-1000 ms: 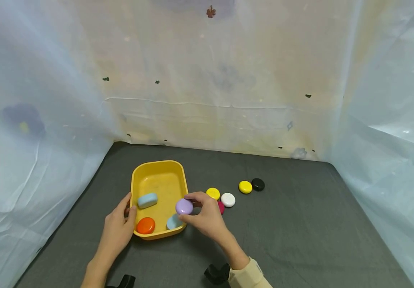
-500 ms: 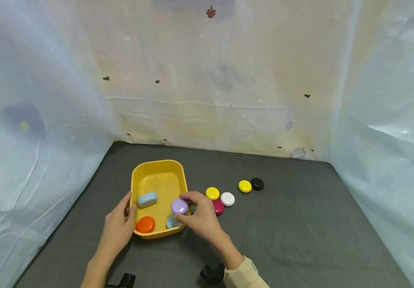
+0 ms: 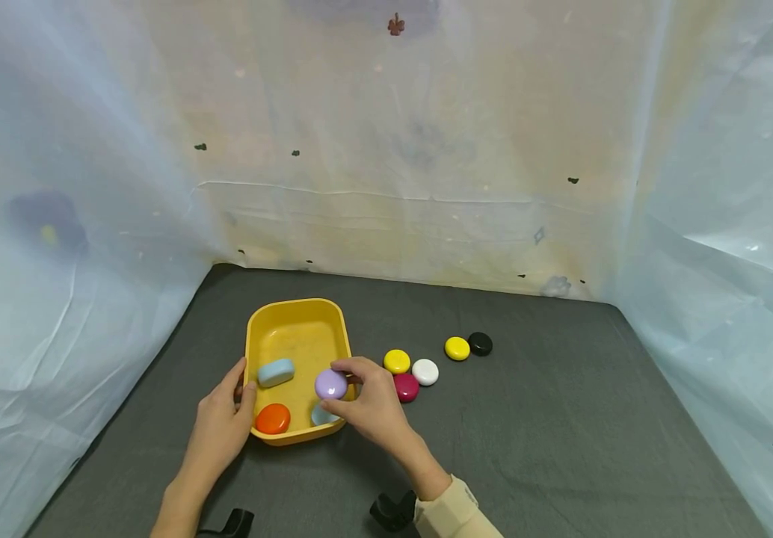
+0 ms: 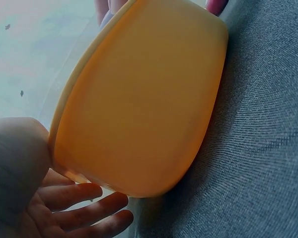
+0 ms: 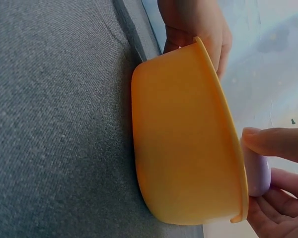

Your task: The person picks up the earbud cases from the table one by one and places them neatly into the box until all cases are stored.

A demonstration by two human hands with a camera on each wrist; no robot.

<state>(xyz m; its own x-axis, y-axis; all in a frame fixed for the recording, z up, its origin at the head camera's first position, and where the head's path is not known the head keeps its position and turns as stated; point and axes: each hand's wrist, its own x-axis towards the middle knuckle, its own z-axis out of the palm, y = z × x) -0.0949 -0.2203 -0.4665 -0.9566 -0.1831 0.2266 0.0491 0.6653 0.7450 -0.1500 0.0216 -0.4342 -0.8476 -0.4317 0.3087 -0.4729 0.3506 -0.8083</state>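
A yellow plastic box (image 3: 299, 320) stands on the dark cloth. At its left rim is my left hand (image 3: 218, 424), thumb over the edge and fingers against the outer wall; the left wrist view shows those fingers (image 4: 89, 210) loosely bent. Between thumb and fingers my right hand (image 3: 374, 407) pinches a glossy lilac rounded disc (image 3: 330, 384), held at rim height over the box's right side. Inside lie a light-blue piece (image 3: 275, 372), an orange disc (image 3: 273, 418) and a second light-blue piece (image 3: 323, 415), partly hidden by the right hand.
Right of the box sit a yellow disc (image 3: 396, 362), a white disc (image 3: 425, 371) and a crimson disc (image 3: 407, 387). Farther right, another yellow disc (image 3: 457, 348) touches a black disc (image 3: 481, 344). Pale plastic sheeting (image 3: 413, 149) walls the back and sides.
My right hand has carried the lilac disc a little leftward, further over the box, uncovering more of the crimson disc. My left hand has stayed at the left rim.
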